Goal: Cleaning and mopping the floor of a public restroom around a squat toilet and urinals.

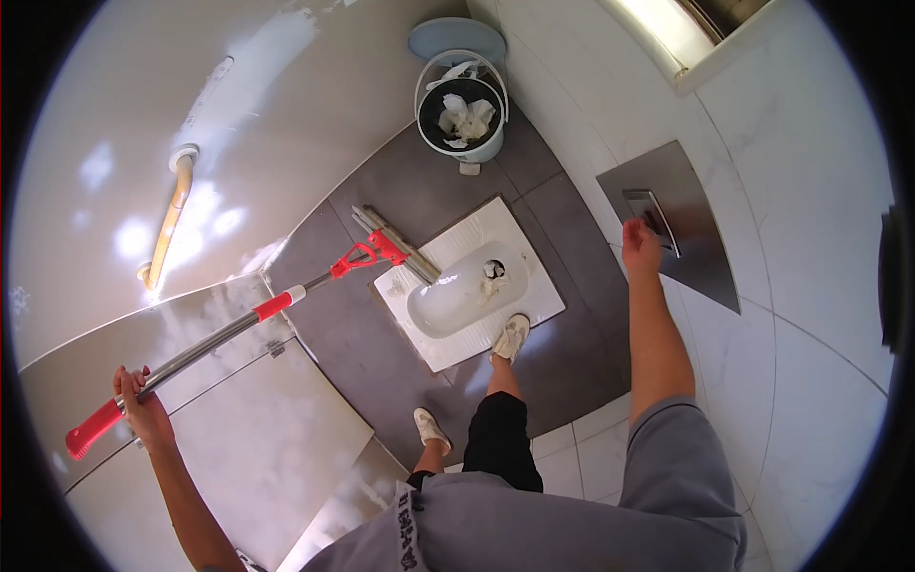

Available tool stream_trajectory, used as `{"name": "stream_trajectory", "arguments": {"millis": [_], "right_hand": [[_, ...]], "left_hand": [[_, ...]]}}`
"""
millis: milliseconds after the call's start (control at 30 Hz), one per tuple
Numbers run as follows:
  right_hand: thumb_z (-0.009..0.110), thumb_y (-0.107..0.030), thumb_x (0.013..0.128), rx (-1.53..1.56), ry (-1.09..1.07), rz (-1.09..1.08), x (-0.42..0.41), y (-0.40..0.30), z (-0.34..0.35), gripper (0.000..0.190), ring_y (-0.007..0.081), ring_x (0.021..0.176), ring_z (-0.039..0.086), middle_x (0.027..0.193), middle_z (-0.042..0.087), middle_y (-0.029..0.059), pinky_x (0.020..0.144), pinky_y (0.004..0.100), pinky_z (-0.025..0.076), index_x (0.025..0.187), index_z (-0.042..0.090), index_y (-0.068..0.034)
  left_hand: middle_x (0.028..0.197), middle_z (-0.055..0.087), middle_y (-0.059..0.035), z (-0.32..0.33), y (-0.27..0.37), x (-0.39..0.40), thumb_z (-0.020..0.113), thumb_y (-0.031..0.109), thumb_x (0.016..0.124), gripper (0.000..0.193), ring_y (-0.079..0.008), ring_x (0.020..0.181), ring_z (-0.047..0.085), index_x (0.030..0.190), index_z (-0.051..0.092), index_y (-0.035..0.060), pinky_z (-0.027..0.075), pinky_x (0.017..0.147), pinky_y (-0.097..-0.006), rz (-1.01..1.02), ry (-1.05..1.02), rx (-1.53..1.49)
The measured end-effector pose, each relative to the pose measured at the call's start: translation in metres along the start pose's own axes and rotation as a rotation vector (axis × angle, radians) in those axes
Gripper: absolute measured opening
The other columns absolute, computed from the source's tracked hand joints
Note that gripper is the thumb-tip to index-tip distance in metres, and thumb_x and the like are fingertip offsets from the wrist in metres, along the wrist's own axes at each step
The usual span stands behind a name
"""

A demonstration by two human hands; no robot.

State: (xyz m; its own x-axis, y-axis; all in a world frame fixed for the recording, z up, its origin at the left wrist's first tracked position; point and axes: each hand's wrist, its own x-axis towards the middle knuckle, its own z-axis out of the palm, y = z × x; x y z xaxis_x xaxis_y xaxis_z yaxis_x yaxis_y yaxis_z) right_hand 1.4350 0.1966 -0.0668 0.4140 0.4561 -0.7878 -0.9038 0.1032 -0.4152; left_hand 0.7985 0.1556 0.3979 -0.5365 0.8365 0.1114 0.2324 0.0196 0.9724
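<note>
My left hand point(143, 411) holds the metal pole of a red-handled sponge mop point(221, 336) near its grip. The mop's grey head point(400, 247) lies over the corner of a white squat toilet point(468, 289), with one end at the basin's edge. Soiled paper sits in the basin around the drain hole. My right hand point(641, 247) is at the flush handle point(654, 222) on a steel wall plate point(675, 222); its fingers are bent, and whether they press the handle is unclear.
A lidded pail point(488, 151) stands in the back corner, its lid up and used paper inside. A yellow grab bar point(171, 222) is fixed to the left wall. A partition panel point(264, 415) stands at lower left. My right shoe point(511, 337) is at the toilet's edge on the grey tiles point(572, 243).
</note>
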Motion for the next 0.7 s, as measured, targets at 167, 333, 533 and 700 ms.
{"name": "stream_trajectory", "arguments": {"millis": [167,333,533,700], "right_hand": [[0.039,0.003,0.07,-0.044,-0.004,0.007,-0.01,-0.007,0.008,0.017,0.0223,0.079,0.05,0.08,0.05,0.0123,0.075,0.0325,0.044,0.086,0.045,0.006],[0.04,0.005,0.068,-0.075,-0.006,-0.06,-0.009,-0.008,0.005,0.019,0.0227,0.077,0.051,0.079,0.05,0.0126,0.075,0.0327,0.044,0.086,0.046,0.007],[0.041,0.005,0.067,-0.08,-0.091,-0.119,0.014,-0.004,-0.016,0.017,0.0223,0.076,0.051,0.078,0.051,0.0138,0.073,0.0327,0.045,0.083,0.046,0.006],[0.04,0.006,0.068,-0.038,-0.075,-0.033,0.007,-0.003,-0.004,0.018,0.0223,0.078,0.051,0.079,0.051,0.0138,0.073,0.0332,0.045,0.084,0.046,0.006]], "left_hand": [[0.061,0.029,0.0021,-0.001,-0.002,-0.001,0.045,0.011,0.08,0.009,-0.0085,0.061,0.034,0.086,0.046,0.0049,0.031,0.079,-0.029,0.003,-0.015,0.012],[0.061,0.029,0.002,-0.008,-0.004,0.002,0.045,0.011,0.08,0.009,-0.0083,0.061,0.034,0.086,0.046,0.0051,0.032,0.079,-0.0292,-0.002,-0.016,0.017],[0.061,0.03,0.002,-0.009,-0.005,0.0,0.045,0.011,0.08,0.01,-0.0084,0.062,0.035,0.087,0.046,0.0046,0.032,0.079,-0.0296,0.008,-0.035,-0.003],[0.06,0.03,0.002,-0.01,-0.004,-0.004,0.046,0.011,0.08,0.011,-0.0086,0.061,0.035,0.088,0.046,0.0041,0.033,0.079,-0.0294,0.027,-0.008,0.004]]}}
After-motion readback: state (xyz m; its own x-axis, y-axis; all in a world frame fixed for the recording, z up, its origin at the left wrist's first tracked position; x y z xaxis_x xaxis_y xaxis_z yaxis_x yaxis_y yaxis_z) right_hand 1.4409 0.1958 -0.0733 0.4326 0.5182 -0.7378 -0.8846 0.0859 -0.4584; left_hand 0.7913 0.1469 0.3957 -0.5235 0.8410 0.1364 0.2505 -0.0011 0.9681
